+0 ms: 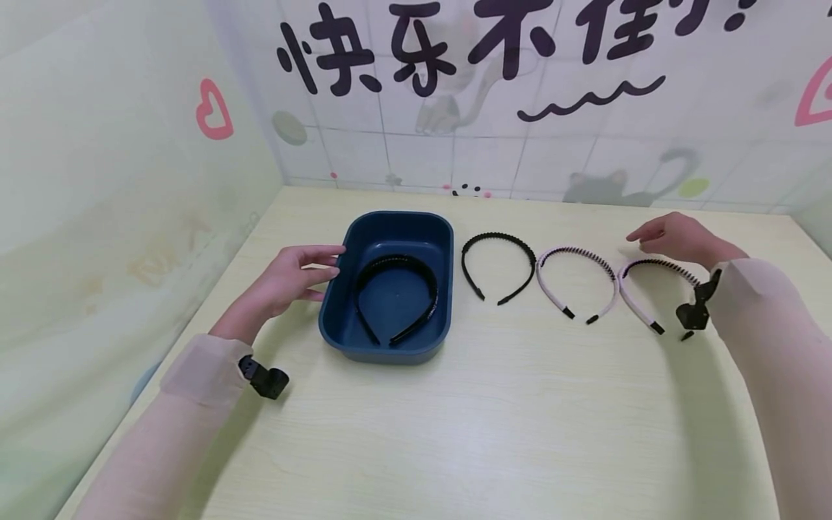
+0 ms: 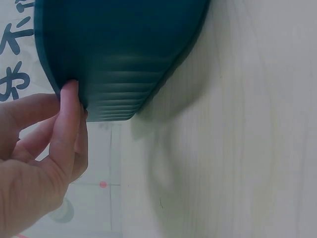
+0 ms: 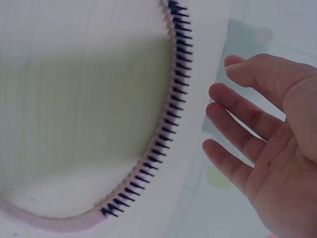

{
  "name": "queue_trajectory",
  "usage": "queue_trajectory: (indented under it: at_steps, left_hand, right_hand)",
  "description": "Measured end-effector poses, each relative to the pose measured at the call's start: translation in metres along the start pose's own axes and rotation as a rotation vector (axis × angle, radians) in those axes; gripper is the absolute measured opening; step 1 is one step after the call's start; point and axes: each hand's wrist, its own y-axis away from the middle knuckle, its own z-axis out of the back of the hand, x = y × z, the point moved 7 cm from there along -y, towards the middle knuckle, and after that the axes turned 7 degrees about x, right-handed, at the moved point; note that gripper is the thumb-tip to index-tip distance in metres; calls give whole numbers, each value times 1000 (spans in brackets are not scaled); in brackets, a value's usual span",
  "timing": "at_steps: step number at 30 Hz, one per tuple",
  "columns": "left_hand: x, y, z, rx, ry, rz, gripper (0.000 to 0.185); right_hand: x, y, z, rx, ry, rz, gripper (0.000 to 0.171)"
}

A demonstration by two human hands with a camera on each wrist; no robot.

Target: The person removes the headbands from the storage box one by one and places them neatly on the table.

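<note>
My left hand [image 1: 289,278] is at the left side of a blue plastic basin [image 1: 383,356], its fairly straight fingers touching the outside just below the rim. Inside the basin lies a black headband [image 1: 429,278]. My right hand [image 1: 682,237] hovers beyond the rightmost pink headband [image 1: 633,297], holding nothing. Its fingers [image 3: 230,161] are loosely bent in the right wrist view, apart from that headband's dark comb teeth. To the left of this one lie another pink headband [image 1: 552,295] and a black headband [image 1: 466,267], all in a row.
The pale wooden table [image 1: 494,426] ends at a printed wall cloth [image 1: 403,159] at the back. Another cloth [image 1: 117,217] hangs along the left side. A small black camera is strapped to each wrist.
</note>
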Motion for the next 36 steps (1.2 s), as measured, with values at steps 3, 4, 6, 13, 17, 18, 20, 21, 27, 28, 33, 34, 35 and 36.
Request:
queue_trajectory:
  at_steps: [3,4,6,13,17,18,20,21,27,28,33,34,35,36]
  left_hand:
    - [0,0,0,0,-1,0,45]
    - [0,0,0,0,-1,0,45]
    - [0,-1,1,-2,-5,0,45]
    - [1,-2,1,-4,-4,-1,45]
    - [1,-2,1,-3,-1,-6,45]
    - [1,-2,1,-3,0,-6,45]
    - [0,-2,1,-3,1,-7,45]
    - [0,-1,1,-3,2,-7,45]
    - [0,0,0,-4,2,-7,45]
    - [-1,0,0,-5,1,-8,45]
    - [-1,-1,-1,-7,-3,-12,45]
    - [-1,-1,-1,-7,-3,-12,45]
    - [-1,-1,-1,-7,-3,-13,45]
    - [-1,-1,-1,-7,-3,-13,45]
  right_hand:
    - [10,-3,2,-4,4,20,29]
    - [13,-4,3,-2,5,27,29]
    - [20,-5,3,-3,13,38,29]
    - [45,-11,6,-7,14,78,28]
    - [61,-14,6,-13,12,109,26]
    - [65,-14,6,-16,14,115,26]
    - [71,-16,5,-19,15,127,26]
    - [74,-16,4,-21,16,132,25]
    - [92,-22,-1,-11,21,169,26]
    - [94,-23,-2,-9,22,177,26]
    - [108,-28,-5,-9,23,212,25]
    - [112,-29,-6,-12,29,221,24]
    - [115,-30,-6,-13,33,229,24]
    - [118,-30,-7,-15,35,237,24]
